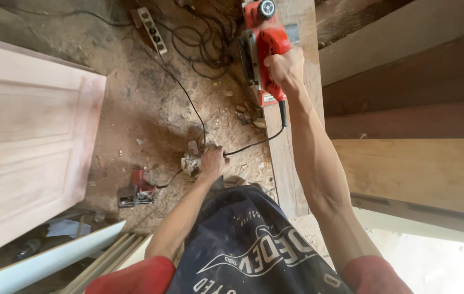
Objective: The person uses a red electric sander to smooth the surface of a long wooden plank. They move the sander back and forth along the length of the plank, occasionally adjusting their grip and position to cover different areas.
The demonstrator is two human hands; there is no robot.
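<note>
Midway, I'd judge: planing a long plank.
My right hand (283, 68) is clenched round the handle of the red electric planer (262, 49), which sits on the plank (292, 163) near its far end; my left hand (213, 163) is closed on the black cord (253, 144) (held clear). Nearer stretch looks unfinished.

Red sleeves (134, 277), dusty navy printed apron (243, 245)

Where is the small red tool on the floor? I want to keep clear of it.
In the head view, the small red tool lies low on the left, on the dusty floor beside the pale door panel, left of the left hand.
</note>
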